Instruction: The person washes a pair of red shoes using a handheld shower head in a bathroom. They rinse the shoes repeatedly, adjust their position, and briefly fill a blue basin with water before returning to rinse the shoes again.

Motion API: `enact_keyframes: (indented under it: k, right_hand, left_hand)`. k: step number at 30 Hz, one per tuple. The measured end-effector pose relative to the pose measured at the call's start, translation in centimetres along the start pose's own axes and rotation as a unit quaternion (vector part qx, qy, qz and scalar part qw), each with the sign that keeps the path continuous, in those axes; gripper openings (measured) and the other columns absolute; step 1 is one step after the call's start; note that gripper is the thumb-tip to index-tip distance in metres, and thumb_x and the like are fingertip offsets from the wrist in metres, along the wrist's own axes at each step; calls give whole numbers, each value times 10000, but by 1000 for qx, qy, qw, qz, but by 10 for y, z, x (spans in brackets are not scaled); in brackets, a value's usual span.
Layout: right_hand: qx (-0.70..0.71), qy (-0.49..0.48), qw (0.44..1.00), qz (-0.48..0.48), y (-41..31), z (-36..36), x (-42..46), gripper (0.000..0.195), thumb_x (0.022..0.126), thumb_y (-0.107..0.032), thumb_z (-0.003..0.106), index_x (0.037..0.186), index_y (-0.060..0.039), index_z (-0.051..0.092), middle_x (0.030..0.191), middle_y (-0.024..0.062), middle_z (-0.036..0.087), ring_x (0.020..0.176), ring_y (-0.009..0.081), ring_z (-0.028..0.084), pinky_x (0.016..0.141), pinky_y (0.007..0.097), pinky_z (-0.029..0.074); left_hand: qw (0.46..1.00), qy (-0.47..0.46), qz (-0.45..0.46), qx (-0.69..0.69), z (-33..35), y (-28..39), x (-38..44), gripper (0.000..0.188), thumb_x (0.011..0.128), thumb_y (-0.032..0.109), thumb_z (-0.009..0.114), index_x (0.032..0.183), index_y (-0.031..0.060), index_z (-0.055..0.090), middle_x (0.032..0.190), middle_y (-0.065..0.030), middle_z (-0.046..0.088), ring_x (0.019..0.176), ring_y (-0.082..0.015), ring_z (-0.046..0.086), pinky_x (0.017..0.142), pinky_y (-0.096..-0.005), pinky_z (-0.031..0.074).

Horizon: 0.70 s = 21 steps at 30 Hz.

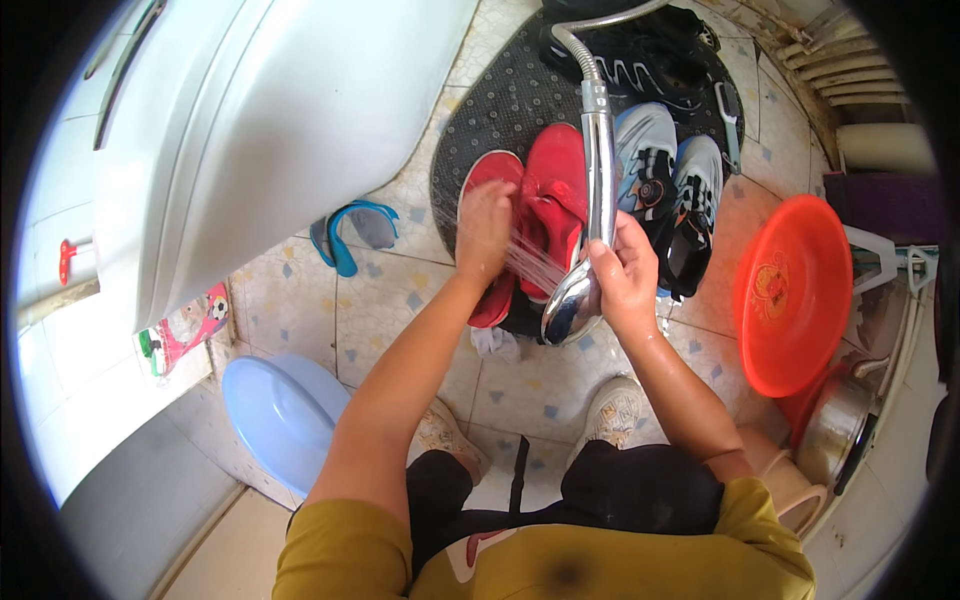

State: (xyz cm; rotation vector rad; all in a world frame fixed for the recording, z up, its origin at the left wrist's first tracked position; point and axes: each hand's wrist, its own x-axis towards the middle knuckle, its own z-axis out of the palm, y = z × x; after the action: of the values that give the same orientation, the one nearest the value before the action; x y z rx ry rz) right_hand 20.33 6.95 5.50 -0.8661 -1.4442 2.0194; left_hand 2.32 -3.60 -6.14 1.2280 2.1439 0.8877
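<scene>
My right hand grips a chrome hand shower near its head, and a metal hose runs up from its handle. Fine jets of water spray leftward from the shower head onto my left hand. That hand holds nothing; its fingers are extended and partly blurred above a red shoe. Beside it lies a second red shoe, partly covered by the spray and the shower. Both rest on a dark mat. To the right, a pair of grey-blue sneakers with black straps stands close to my right hand.
Black shoes and a scrubbing brush are at the mat's far side. A red-orange basin leans at right, near a metal pot. At left are a light-blue basin, blue slippers and a large white fixture.
</scene>
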Motion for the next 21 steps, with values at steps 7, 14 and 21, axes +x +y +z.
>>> enact_keyframes:
  k: [7, 14, 21]
  right_hand:
    - [-2, 22, 1000, 18, 10, -5, 3, 312, 866, -81, 552, 1152, 28, 497, 936, 8, 563, 820, 63, 508, 751, 213, 408]
    - [12, 49, 999, 17, 13, 4, 17, 306, 869, -72, 550, 1150, 35, 495, 973, 22, 574, 848, 67, 513, 773, 219, 410]
    - [-32, 44, 999, -8, -1, -2, 5, 284, 874, -105, 526, 1131, 12, 493, 848, 20, 555, 745, 65, 494, 676, 205, 394]
  left_hand:
    - [967, 41, 21, 250, 15, 14, 3, 536, 900, 244, 443, 1393, 62, 335, 1479, -110, 272, 1382, -252, 220, 1124, -433, 149]
    - [959, -15, -6, 283, 17, 7, 9, 546, 905, 276, 413, 1411, 94, 316, 1489, -86, 261, 1387, -238, 212, 1133, -413, 122]
    - [977, 42, 19, 207, 10, 11, 6, 522, 883, 185, 464, 1381, 77, 354, 1467, -97, 302, 1374, -260, 238, 1122, -430, 152]
